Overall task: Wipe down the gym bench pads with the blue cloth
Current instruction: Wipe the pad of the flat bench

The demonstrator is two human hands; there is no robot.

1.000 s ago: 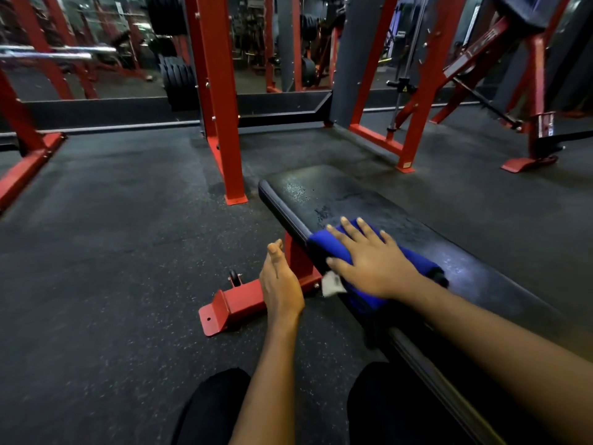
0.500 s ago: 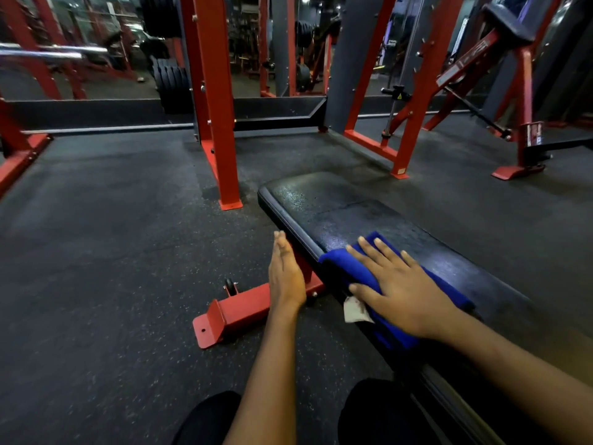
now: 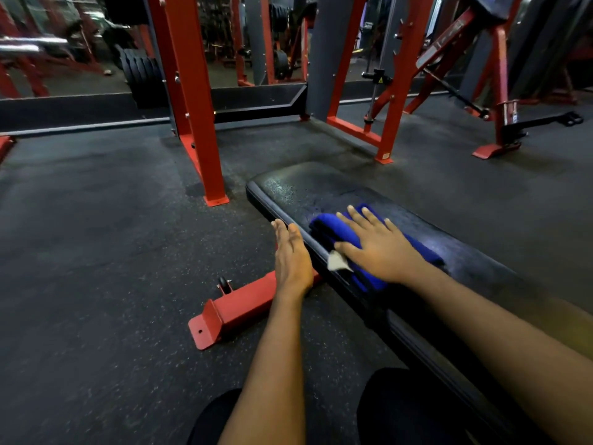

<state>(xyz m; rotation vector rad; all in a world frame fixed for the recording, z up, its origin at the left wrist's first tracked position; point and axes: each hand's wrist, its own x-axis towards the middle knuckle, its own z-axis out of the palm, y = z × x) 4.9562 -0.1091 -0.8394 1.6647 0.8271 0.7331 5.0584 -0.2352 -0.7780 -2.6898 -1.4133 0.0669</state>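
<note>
right hand (image 3: 382, 252) pressed cloth (image 3: 333, 228) onto pad (image 3: 305, 187), fingers spread | left hand (image 3: 292, 258) was just beside pad, fingers straight, together

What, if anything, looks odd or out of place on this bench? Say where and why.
Nothing looks damaged. The far end of the bench pad is speckled with what look like droplets, and a white tag pokes out of the blue cloth beside the thumb of the right hand.

A gym: red rack uprights (image 3: 192, 101), stacked weight plates (image 3: 141, 72), padded bench (image 3: 321, 191).
</note>
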